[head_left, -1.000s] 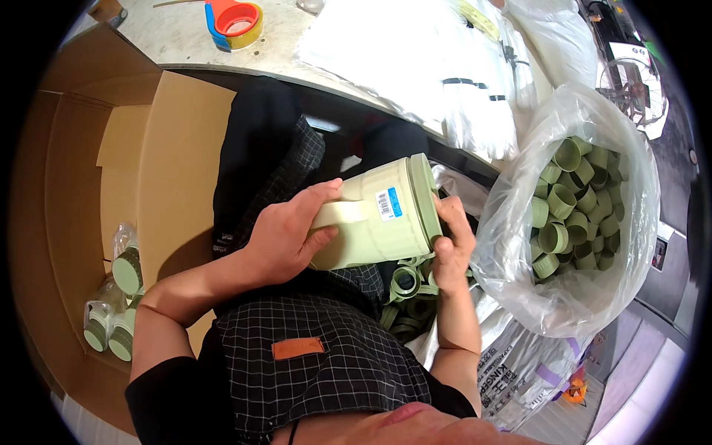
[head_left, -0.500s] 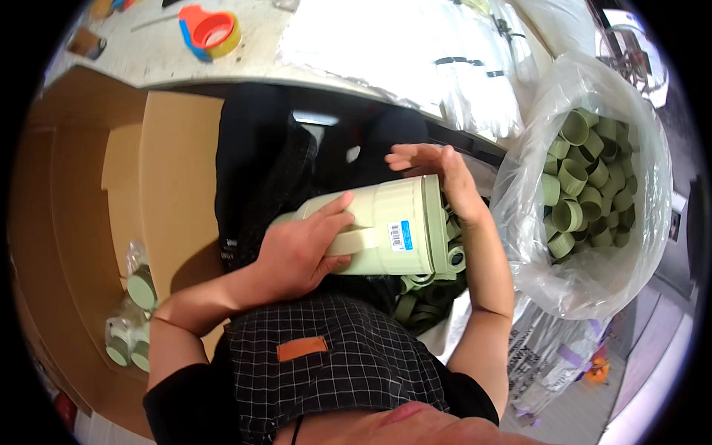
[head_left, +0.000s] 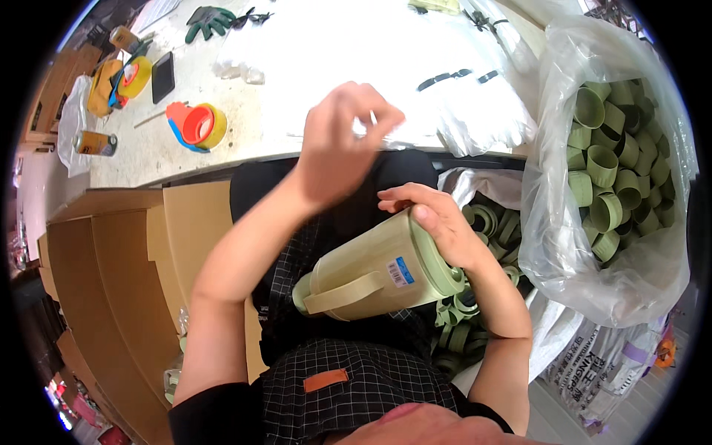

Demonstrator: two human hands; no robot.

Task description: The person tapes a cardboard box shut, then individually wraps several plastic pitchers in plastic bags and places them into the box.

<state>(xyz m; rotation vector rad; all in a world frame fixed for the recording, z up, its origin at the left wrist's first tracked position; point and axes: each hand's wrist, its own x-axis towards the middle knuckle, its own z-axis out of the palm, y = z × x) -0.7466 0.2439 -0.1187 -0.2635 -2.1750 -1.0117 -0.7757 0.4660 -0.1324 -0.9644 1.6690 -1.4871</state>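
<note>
A pale green handled tumbler (head_left: pixel 371 271) lies tilted across my lap, its lid end up to the right and its handle facing me. On its side is a small blue and white barcode sticker. My right hand (head_left: pixel 441 222) holds the lid end, thumb on the rim and fingers bent over the far side. My left hand (head_left: pixel 345 141) is off the tumbler, raised at the table's front edge over clear plastic bags (head_left: pixel 475 111). Its fingers are curled and blurred by motion; whether they pinch any plastic does not show.
A clear sack (head_left: pixel 541 245) of green cup-like rings stands at right. Green lid parts (head_left: pixel 463 326) fill a bag beside my lap. An open cardboard box (head_left: pixel 126 274) is at left. On the table (head_left: pixel 252 141) are a tape dispenser (head_left: pixel 199 126), a phone (head_left: pixel 163 78) and a glove (head_left: pixel 209 24).
My left hand has let go of the tumbler's handle side and moved up and forward to the table. My right hand has come onto the lid end. The view has shifted, showing more table.
</note>
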